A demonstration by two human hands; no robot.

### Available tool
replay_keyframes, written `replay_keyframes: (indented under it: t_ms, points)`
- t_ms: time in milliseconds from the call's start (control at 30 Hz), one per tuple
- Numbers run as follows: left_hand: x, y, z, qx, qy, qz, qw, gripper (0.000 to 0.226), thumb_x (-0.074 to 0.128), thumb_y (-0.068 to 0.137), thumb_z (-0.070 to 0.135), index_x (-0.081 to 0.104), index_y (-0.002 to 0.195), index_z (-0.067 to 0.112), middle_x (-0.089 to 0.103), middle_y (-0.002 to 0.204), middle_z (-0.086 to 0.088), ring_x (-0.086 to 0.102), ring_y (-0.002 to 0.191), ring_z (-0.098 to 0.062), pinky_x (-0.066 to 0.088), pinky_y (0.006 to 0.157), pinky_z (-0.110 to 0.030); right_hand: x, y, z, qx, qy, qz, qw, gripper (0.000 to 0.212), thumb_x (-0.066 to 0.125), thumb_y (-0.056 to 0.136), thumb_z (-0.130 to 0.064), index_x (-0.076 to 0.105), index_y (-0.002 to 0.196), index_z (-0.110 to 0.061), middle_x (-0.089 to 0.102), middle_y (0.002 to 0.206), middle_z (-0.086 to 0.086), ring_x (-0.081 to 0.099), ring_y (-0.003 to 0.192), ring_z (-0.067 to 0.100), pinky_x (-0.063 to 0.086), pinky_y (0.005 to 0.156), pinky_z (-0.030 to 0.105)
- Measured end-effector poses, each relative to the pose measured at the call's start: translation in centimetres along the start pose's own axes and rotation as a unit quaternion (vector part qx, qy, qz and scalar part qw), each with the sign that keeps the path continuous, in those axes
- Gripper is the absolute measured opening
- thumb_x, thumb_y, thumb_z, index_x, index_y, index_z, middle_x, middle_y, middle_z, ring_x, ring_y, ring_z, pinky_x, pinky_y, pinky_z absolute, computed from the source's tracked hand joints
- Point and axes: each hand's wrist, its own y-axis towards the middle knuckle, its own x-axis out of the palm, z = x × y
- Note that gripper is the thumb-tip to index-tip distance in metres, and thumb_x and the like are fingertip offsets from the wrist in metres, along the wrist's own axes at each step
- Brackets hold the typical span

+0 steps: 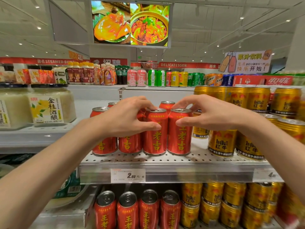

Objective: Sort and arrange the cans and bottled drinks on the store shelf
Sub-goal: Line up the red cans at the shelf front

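Note:
Several red herbal-tea cans with yellow characters stand in a front row on the perforated metal shelf. My left hand grips one red can, thumb on its front and fingers over its rim. My right hand grips the neighbouring red can the same way. The two cans stand upright, side by side and touching. More red cans sit to the left and behind, partly hidden by my hands.
Gold Red Bull cans crowd the shelf to the right. Jars of rice wine stand on the left shelf. Below are more red cans and gold cans. A price tag hangs on the shelf edge. Mixed drinks line the far shelf.

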Motion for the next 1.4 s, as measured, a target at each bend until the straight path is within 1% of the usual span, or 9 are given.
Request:
replay_keyframes:
  t_ms: [133,333,467,600,700,833,1133,1233,1400]
  points:
    - [0.1,-0.2,0.2,0.003,0.011,0.004,1.0,0.065,0.065,0.081,0.067,0.061,0.132,0.028,0.061,0.121,0.012,0.055,0.108,-0.006,0.046,0.094,-0.028,0.3,-0.4,0.0,-0.001,-0.007,0.012,1.0,0.044,0.068,0.086,-0.052,0.061,0.128,-0.04,0.057,0.134,-0.012,0.057,0.113,0.008,0.042,0.074,0.013]
    - [-0.6,-0.5,0.5,0.007,0.058,-0.011,0.998,0.069,0.055,0.085,0.071,0.057,0.14,0.03,0.058,0.132,0.012,0.045,0.123,-0.006,0.043,0.106,-0.037,-0.2,-0.4,-1.1,0.004,-0.022,0.026,0.999,0.047,0.063,0.087,-0.057,0.062,0.128,-0.035,0.061,0.133,-0.01,0.057,0.119,0.009,0.051,0.102,0.04]
    - [-2.8,-1.5,-0.2,-0.005,0.057,0.018,0.998,0.063,0.052,0.089,0.066,0.054,0.141,0.031,0.055,0.138,0.01,0.045,0.128,-0.007,0.037,0.106,-0.029,-0.2,0.3,-2.1,-0.026,-0.015,0.071,0.997,0.05,0.059,0.085,-0.062,0.063,0.126,-0.033,0.063,0.125,-0.015,0.059,0.113,0.003,0.052,0.099,0.037]
    - [-5.0,-2.9,-2.8,-0.068,0.059,-0.015,0.996,0.063,0.058,0.084,0.067,0.055,0.138,0.035,0.051,0.137,0.011,0.048,0.126,-0.009,0.04,0.103,-0.03,0.8,1.6,-3.6,-0.051,-0.013,0.037,0.998,0.063,0.053,0.074,-0.078,0.062,0.124,-0.042,0.062,0.127,-0.017,0.06,0.111,-0.001,0.052,0.098,0.032]
    - [-5.1,-3.7,-4.1,-0.108,0.047,-0.051,0.992,0.064,0.065,0.079,0.069,0.056,0.135,0.038,0.052,0.134,0.012,0.055,0.119,-0.012,0.049,0.101,-0.038,1.6,2.5,-4.4,-0.051,-0.007,0.001,0.999,0.061,0.059,0.08,-0.069,0.059,0.132,-0.037,0.062,0.133,-0.015,0.06,0.114,0.003,0.051,0.097,0.028]
    - [-4.2,-4.2,-4.5,-0.117,0.0,-0.064,0.991,0.067,0.068,0.081,0.062,0.052,0.14,0.034,0.051,0.127,0.015,0.058,0.107,-0.009,0.051,0.081,-0.02,1.9,3.2,-4.7,-0.047,-0.012,-0.02,0.999,0.053,0.06,0.086,-0.063,0.058,0.133,-0.038,0.063,0.134,-0.01,0.061,0.114,0.009,0.052,0.096,0.032]
    - [-5.4,-4.2,-4.7,-0.127,-0.065,-0.009,0.99,0.053,0.049,0.09,0.065,0.061,0.131,0.034,0.062,0.121,0.019,0.058,0.106,0.005,0.048,0.085,-0.022,2.9,4.2,-6.3,-0.086,-0.012,-0.014,0.996,0.041,0.063,0.092,-0.051,0.063,0.131,-0.039,0.064,0.13,-0.015,0.059,0.115,0.005,0.048,0.102,0.031]
    - [-6.5,-2.4,-6.0,-0.145,-0.035,0.007,0.989,0.046,0.057,0.093,0.055,0.063,0.129,0.027,0.065,0.124,0.01,0.062,0.107,-0.006,0.052,0.087,-0.029,3.1,4.1,-6.2,-0.09,-0.007,-0.012,0.996,0.04,0.063,0.093,-0.049,0.063,0.132,-0.039,0.062,0.135,-0.015,0.057,0.119,0.004,0.047,0.1,0.026]
    - [-5.9,1.7,-7.8,-0.203,0.0,-0.086,0.975,0.054,0.069,0.088,0.052,0.064,0.13,0.019,0.065,0.131,-0.004,0.063,0.111,-0.02,0.049,0.089,-0.031,3.4,4.0,-5.8,-0.094,0.003,-0.003,0.996,0.042,0.064,0.091,-0.05,0.062,0.132,-0.042,0.063,0.134,-0.017,0.058,0.118,0.002,0.048,0.102,0.029]
